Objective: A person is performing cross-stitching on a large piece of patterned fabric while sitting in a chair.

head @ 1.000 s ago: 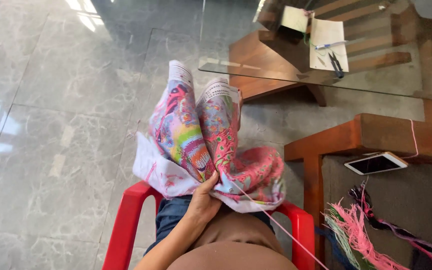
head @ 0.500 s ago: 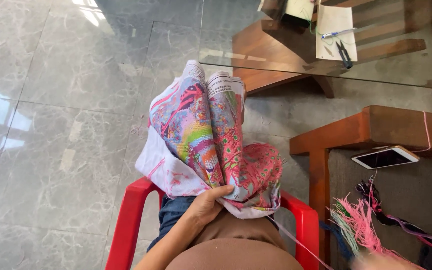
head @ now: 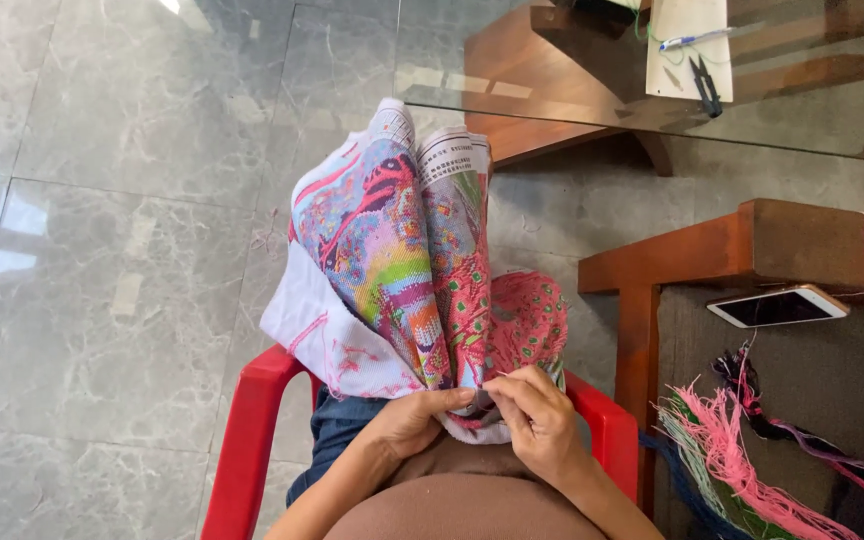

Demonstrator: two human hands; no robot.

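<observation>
A folded cross-stitch canvas, stitched in pink, blue, green and yellow, stands upright on my lap. My left hand grips its bottom edge from below. Beside it, my right hand has its fingertips pinched at the cloth's lower fold, seemingly on a needle or thread too small to make out. The two hands nearly touch at the canvas's base.
I sit on a red plastic chair over a grey marble floor. To my right a glass-topped wooden table holds a phone and bundles of coloured threads. Small scissors and a pen lie on paper farther back.
My right hand has come into view and reached the canvas's lower edge beside my left hand. The view has shifted slightly, and the canvas stands a little more upright.
</observation>
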